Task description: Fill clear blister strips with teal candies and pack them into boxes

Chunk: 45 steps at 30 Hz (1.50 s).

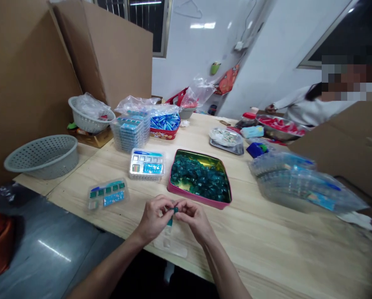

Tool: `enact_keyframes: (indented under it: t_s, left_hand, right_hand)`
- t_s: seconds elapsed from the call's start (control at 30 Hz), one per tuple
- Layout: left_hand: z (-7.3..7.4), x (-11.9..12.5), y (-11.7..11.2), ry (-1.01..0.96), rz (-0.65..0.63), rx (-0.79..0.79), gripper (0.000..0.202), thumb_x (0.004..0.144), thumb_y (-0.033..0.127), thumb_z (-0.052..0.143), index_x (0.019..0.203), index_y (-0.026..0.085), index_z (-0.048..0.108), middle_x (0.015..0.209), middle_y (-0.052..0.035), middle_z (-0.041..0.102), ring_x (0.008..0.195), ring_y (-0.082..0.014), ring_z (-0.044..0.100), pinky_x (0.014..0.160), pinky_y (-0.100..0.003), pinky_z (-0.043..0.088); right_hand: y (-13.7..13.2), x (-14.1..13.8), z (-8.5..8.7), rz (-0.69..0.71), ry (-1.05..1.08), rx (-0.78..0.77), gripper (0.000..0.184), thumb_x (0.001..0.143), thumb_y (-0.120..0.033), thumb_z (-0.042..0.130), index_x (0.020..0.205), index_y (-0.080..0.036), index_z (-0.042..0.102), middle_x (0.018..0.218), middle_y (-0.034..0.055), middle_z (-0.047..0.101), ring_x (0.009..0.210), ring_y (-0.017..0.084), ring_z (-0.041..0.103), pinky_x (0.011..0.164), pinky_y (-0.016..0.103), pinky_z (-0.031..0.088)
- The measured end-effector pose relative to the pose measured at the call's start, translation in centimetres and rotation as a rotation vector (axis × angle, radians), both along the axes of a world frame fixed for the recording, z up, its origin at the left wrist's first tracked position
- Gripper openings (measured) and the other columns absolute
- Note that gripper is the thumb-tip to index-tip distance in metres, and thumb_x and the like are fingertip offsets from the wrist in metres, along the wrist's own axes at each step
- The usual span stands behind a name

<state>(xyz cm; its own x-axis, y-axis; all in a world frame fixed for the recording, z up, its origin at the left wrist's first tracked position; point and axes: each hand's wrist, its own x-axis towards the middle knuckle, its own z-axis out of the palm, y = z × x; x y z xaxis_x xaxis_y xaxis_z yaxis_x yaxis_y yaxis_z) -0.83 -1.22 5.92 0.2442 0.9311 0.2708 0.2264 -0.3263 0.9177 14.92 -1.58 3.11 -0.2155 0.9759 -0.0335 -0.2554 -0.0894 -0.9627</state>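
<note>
- Directions run from where the two hands meet, 12 o'clock being straight ahead.
- Left hand (pixel 155 219) and right hand (pixel 194 216): fingertips nearly together, both pinched on a small green piece (pixel 176 210) above the front of the worktop (pixel 248 241).
- Labels: at 11 o'clock, the near tray stack (pixel 147 165) shows a blue patterned card (pixel 153 167); any print on it is too small to read.
- At 10 o'clock, a filled tray (pixel 107 194) has a similar blue card (pixel 113 198), equally unreadable, below a row of green squares.
- At 12 o'clock, farther off, a red tub (pixel 163 133) of blue pens carries pale print on its side, too blurred to make out.
- At 1 o'clock, just beyond the right hand, a pink-rimmed tin (pixel 201 201) holds a heap of green pieces (pixel 198 176).
- At 6 o'clock, a clear sheet (pixel 175 250) lies on the worktop.
- At 11 o'clock, behind the near tray stack, rises a taller stack (pixel 129 137).
- At 10 o'clock, a grey basket (pixel 45 162) sits at the edge.
- Towards 3 o'clock, plastic-wrapped packs (pixel 310 187) crowd the worktop.
- At 2 o'clock, a cardboard panel (pixel 348 128) partly hides another person (pixel 310 109) near a metal bowl (pixel 277 132).
</note>
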Motion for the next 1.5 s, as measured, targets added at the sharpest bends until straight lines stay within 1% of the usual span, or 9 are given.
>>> enact_keyframes:
  t_s: [0.2,0.4,0.7,0.87,1.03,1.17,1.3,1.43,1.5]
  left_hand:
    - [-0.8,-0.3,-0.2,-0.258,-0.078,-0.361,0.004,0.063,0.015,0.062,0.063,0.013,0.059,0.058,0.0012,0.057,0.053,-0.0087,0.051,0.053,-0.02,0.039]
    - [-1.4,-0.3,-0.7,-0.464,-0.081,-0.639,0.014,0.053,0.014,0.069,0.059,0.012,0.057,0.048,0.0039,0.054,0.042,-0.005,0.043,0.043,-0.017,0.032]
    - [-3.2,-1.0,-1.5,-0.41,-0.046,-0.731,0.014,0.052,0.015,0.067,0.06,0.013,0.056,0.046,0.0044,0.054,0.041,-0.0067,0.046,0.044,-0.018,0.033]
    - [-3.9,-1.2,-2.0,0.113,-0.014,-0.477,0.008,0.057,0.006,0.054,0.059,0.014,0.057,0.05,0.0027,0.053,0.048,-0.0094,0.048,0.05,-0.021,0.035]
    - [-3.9,-0.7,-2.6,0.584,-0.004,-0.191,0.018,0.066,0.004,0.048,0.066,0.016,0.062,0.06,-0.0021,0.06,0.061,-0.0151,0.055,0.06,-0.024,0.036]
    - [-3.6,-0.5,-2.8,0.689,-0.095,-0.133,0.023,0.072,0.005,0.044,0.076,0.016,0.063,0.072,-0.0061,0.065,0.07,-0.0189,0.059,0.064,-0.026,0.038]
    - [-3.7,-0.5,-2.9,0.68,-0.131,-0.128,0.028,0.074,0.004,0.042,0.085,0.017,0.064,0.082,-0.0078,0.067,0.079,-0.0198,0.061,0.071,-0.026,0.04]
    - [-3.8,-0.4,-3.0,0.711,-0.128,-0.142,0.028,0.076,0.003,0.04,0.082,0.016,0.064,0.082,-0.0081,0.067,0.08,-0.0198,0.061,0.072,-0.026,0.04]
    - [-3.8,-0.4,-2.9,0.733,-0.123,-0.15,0.028,0.076,0.002,0.039,0.08,0.016,0.063,0.081,-0.0079,0.066,0.08,-0.0199,0.06,0.071,-0.027,0.039]
  right_hand:
    - [-0.9,-0.6,-1.6,-0.039,0.103,0.012,0.026,0.057,-0.026,0.081,0.059,-0.018,0.057,0.08,0.0027,0.062,0.072,0.014,0.057,0.064,0.025,0.046]
    - [-1.9,0.1,-2.0,0.043,0.156,0.023,0.025,0.066,-0.031,0.077,0.082,-0.019,0.062,0.078,0.0012,0.061,0.062,0.011,0.054,0.054,0.022,0.043]
    - [-3.3,0.2,-2.6,0.071,-0.012,-0.098,0.024,0.069,-0.031,0.073,0.075,-0.018,0.054,0.064,-0.0036,0.056,0.049,0.008,0.05,0.05,0.02,0.04]
    - [-3.2,-0.5,-3.3,0.087,-0.252,-0.124,0.019,0.073,-0.027,0.059,0.077,-0.022,0.041,0.056,-0.0075,0.048,0.041,0.009,0.045,0.042,0.021,0.036]
    - [-3.2,-1.4,-3.7,-0.054,-0.784,0.177,0.011,0.069,-0.014,0.046,0.075,-0.022,0.04,0.061,-0.0018,0.052,0.055,0.016,0.052,0.053,0.025,0.038]
    - [-3.9,-2.1,-3.4,-0.097,-1.003,0.3,0.01,0.074,-0.012,0.04,0.077,-0.021,0.041,0.064,0.0019,0.057,0.059,0.018,0.055,0.056,0.026,0.037]
    - [-3.2,-1.3,-2.5,-0.041,-1.001,0.377,0.013,0.072,-0.009,0.039,0.071,-0.02,0.045,0.061,0.001,0.057,0.056,0.015,0.055,0.053,0.023,0.036]
    - [1.1,2.0,-0.3,-0.103,-0.918,0.372,0.014,0.075,-0.012,0.042,0.069,-0.019,0.052,0.058,-0.0007,0.058,0.052,0.013,0.055,0.051,0.02,0.038]
    - [4.1,3.5,0.9,-0.215,-1.038,0.375,0.015,0.077,-0.015,0.045,0.072,-0.018,0.058,0.063,0.0016,0.063,0.058,0.015,0.059,0.055,0.021,0.041]
